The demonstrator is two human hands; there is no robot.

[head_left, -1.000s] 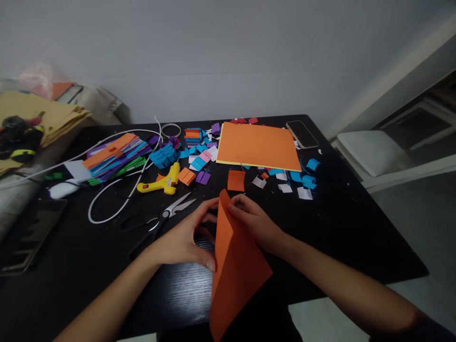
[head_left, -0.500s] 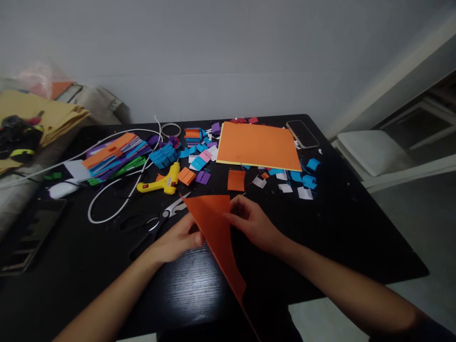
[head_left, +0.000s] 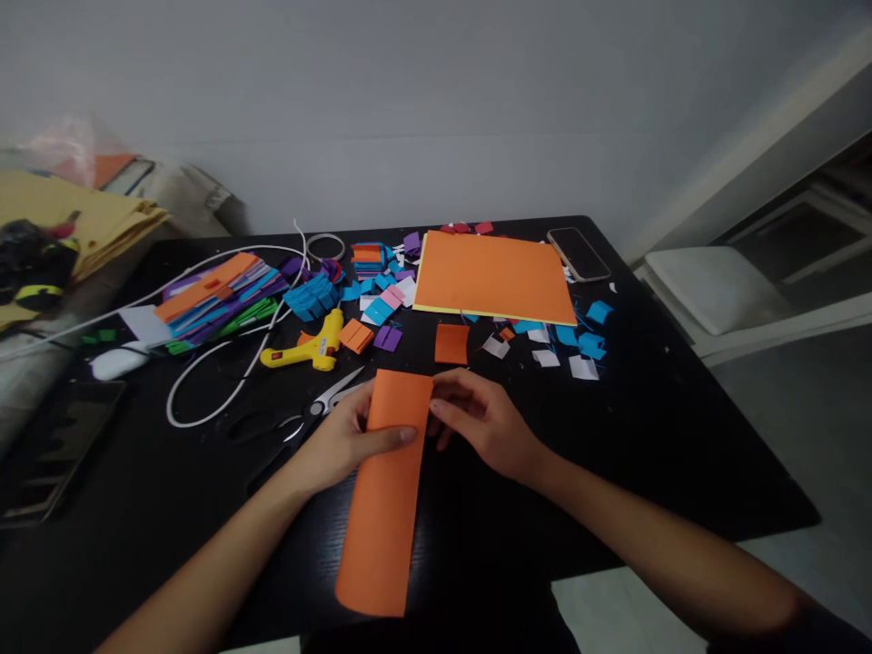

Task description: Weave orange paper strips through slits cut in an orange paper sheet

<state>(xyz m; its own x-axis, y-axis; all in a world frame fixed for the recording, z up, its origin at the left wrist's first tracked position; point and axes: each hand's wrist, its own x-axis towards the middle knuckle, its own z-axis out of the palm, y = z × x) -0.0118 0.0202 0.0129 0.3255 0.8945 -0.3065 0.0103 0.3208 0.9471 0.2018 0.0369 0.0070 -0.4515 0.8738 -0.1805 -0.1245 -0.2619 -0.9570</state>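
Note:
A long orange paper strip [head_left: 385, 509], bent over along its left side, hangs above the black table. My left hand [head_left: 347, 440] grips it from the left, thumb across its front and fingers behind. At the strip's upper right edge, my right hand [head_left: 483, 422] pinches the paper between thumb and index finger. Beyond the hands lie a small orange paper piece [head_left: 451, 344] and a large orange sheet [head_left: 494, 277] with a yellow edge beneath it. Open scissors [head_left: 317, 409] rest left of my left hand, partly hidden by it.
A yellow glue gun [head_left: 313, 347], a white cable [head_left: 170, 400] and stacks of coloured paper strips [head_left: 222, 295] lie at the left. Small blue and white pieces [head_left: 589, 345] are scattered right of centre. One phone [head_left: 579, 254] is at the back right, a dark tablet [head_left: 58, 450] at far left.
The orange strip has turned to show its broad face, upright and bent over. My left thumb has moved onto its front. My right hand has stayed near the upper right edge.

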